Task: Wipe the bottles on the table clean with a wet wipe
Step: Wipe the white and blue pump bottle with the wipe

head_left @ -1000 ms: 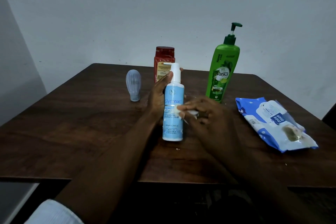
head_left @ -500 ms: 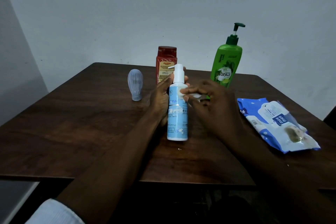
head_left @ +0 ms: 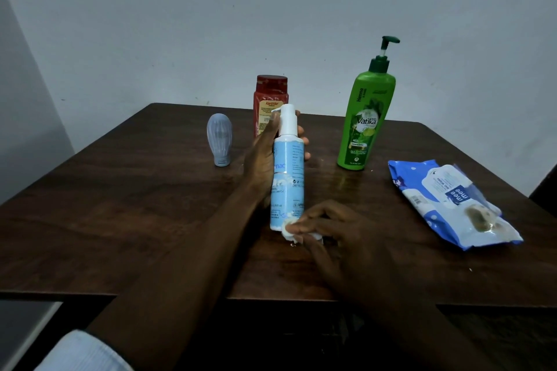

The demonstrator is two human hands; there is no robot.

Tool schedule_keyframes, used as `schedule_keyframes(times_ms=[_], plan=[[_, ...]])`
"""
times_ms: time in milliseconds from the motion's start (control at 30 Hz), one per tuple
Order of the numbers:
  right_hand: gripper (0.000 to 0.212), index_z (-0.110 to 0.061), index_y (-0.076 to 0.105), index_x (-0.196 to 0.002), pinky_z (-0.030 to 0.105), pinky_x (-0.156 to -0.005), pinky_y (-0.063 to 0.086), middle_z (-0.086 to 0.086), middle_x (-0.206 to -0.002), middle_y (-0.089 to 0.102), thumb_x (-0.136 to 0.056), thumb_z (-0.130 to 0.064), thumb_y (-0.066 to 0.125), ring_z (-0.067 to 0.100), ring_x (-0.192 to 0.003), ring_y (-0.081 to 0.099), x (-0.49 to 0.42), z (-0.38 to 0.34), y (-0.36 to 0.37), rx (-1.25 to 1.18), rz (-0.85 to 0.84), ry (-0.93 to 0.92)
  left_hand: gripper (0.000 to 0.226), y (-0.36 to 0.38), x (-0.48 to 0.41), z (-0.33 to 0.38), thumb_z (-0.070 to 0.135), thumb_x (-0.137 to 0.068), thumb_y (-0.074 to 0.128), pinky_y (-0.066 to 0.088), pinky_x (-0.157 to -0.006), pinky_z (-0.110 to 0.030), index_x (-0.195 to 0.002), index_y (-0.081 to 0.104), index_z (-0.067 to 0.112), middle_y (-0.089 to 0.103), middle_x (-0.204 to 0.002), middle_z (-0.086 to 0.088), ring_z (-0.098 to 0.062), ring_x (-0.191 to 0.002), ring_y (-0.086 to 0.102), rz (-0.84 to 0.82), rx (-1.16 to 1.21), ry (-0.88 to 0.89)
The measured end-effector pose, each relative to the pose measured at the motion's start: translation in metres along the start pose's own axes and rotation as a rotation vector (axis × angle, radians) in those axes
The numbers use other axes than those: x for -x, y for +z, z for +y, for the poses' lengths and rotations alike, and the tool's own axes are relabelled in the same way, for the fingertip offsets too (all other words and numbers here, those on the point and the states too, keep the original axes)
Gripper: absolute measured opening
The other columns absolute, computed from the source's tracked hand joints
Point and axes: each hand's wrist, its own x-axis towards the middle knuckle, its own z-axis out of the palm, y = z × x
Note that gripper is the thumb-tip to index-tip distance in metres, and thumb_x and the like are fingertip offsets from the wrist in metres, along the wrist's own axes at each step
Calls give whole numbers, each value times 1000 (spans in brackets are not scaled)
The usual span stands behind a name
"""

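Note:
A light blue pump bottle (head_left: 287,178) with a white cap stands upright on the dark wooden table (head_left: 135,205). My left hand (head_left: 265,156) grips it from the left, fingers curled round its upper body. My right hand (head_left: 334,235) pinches a small crumpled white wet wipe (head_left: 288,230) against the base of the bottle. Behind stand a red bottle (head_left: 269,99), partly hidden by my left hand, a green pump bottle (head_left: 364,117) to the right, and a small pale blue bottle (head_left: 219,138) standing cap-down to the left.
A blue and white pack of wet wipes (head_left: 449,199) lies on the right side of the table. The table's front edge runs below my forearms. A grey wall rises behind the table.
My right hand has slid the wipe from the bottle's neck down to its base. The bottle has been turned a little in my left hand.

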Motion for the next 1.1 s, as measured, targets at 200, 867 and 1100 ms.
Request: schedule_keyframes(times_ms=[200,867,1100], plan=[[18,-22,79,-103,20,-77,55,-9,-102,68,-88,-12,75,1,-96,65,-15,0,-5,-51,48,44,79,6,3,2,39,-51,98,59,-59,-30,-117,64,10,64,-85,-3,-15,-72,66,44,-83,36],[18,-16,79,-102,22,-76,59,-3,-102,69,-85,-9,76,4,-96,65,-89,15,-16,-33,149,71,34,3,14,9,28,-99,51,54,-68,-30,-130,59,15,63,-90,-2,-14,-75,60,47,-58,-67],[18,-18,79,-103,21,-81,56,-7,-105,67,-87,-11,75,2,-100,65,-34,9,-8,-22,65,47,39,-1,12,9,28,-100,50,57,-70,-28,-135,55,12,63,-100,-5,-14,-83,62,36,-42,-70]])
